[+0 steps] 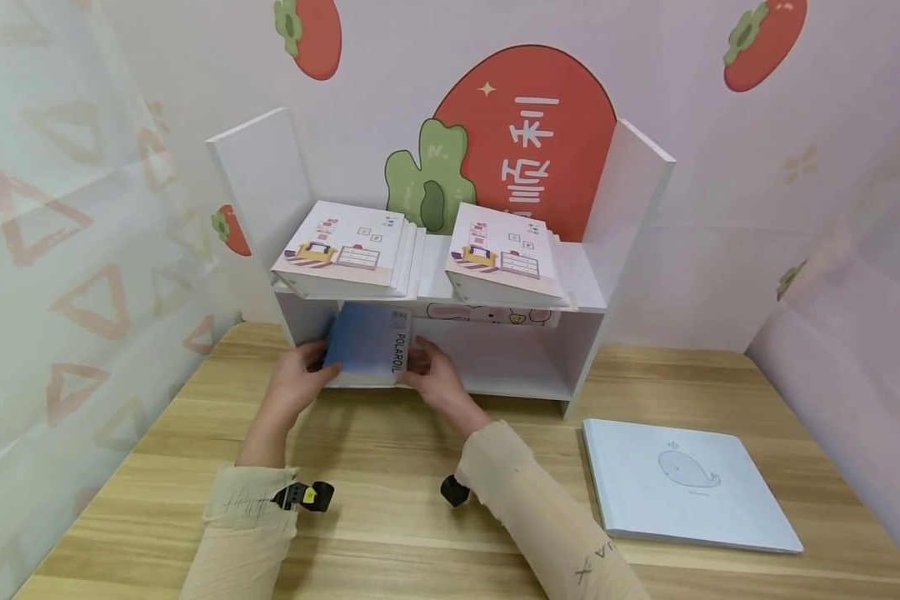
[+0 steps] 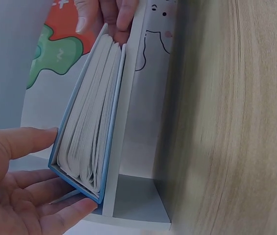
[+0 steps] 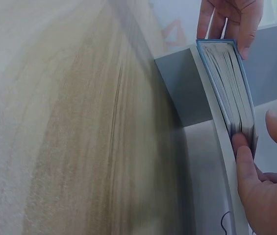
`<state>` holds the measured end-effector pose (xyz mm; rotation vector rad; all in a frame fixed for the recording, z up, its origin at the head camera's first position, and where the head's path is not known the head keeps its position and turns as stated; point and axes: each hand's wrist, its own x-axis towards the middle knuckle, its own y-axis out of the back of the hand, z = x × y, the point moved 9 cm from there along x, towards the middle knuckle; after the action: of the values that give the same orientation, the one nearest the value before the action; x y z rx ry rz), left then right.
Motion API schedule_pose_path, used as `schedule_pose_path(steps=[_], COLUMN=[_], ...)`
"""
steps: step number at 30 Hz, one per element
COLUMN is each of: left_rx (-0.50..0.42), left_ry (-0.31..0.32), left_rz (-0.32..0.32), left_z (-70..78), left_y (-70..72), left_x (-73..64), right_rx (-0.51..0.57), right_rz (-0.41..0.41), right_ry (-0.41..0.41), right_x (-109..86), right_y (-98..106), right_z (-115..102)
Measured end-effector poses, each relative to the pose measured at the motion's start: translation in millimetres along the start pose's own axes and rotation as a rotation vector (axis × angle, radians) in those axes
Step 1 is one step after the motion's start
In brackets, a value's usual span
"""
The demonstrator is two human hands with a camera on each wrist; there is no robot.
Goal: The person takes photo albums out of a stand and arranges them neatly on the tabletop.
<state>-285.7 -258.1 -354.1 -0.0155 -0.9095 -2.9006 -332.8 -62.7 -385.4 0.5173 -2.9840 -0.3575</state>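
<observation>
A blue photo album (image 1: 367,342) with "POLAROIL" lettering lies at the left end of the lower shelf, its thick white pages (image 2: 90,112) facing front. My left hand (image 1: 297,372) grips its left end, thumb on the upper cover and fingers round the end, as the left wrist view shows. At the other end, my right hand (image 1: 437,372) holds it by the corner, one digit (image 3: 243,147) pressed against the page edges and another raised off the cover. The album overlaps the front edge of the shelf board (image 2: 121,132) in both wrist views.
The white shelf unit (image 1: 622,233) stands against the wall on a wooden table (image 1: 390,517). Two stacks of white illustrated albums, left (image 1: 348,242) and right (image 1: 498,250), lie on its upper board. A pale blue whale-cover book (image 1: 690,487) lies on the table at right.
</observation>
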Motion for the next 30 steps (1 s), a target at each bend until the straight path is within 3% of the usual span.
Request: schedule_pose_path(steps=[8,14,20,30], left_rx=[0.066,0.090,0.057,-0.004], left_ry=[-0.009,0.026,0.045,0.034], left_rz=[-0.027,-0.086,-0.151,-0.155], left_z=[2.3,-0.2,-6.6,-16.7], left_y=[0.8,-0.2,0.0,5.5], left_x=[-11.5,-18.6,-22.2,-23.1], right_rx=[0.057,0.078,0.177,0.293], right_rz=[-0.049,-0.094,-0.165,-0.193], right_ry=[0.003,-0.028,-0.082,-0.178], right_x=[-7.4,-11.0,-14.4,-15.6], right_y=[-5.2,-7.1,-10.6,-15.4], right_z=[3.0,8.9,13.8,30.5])
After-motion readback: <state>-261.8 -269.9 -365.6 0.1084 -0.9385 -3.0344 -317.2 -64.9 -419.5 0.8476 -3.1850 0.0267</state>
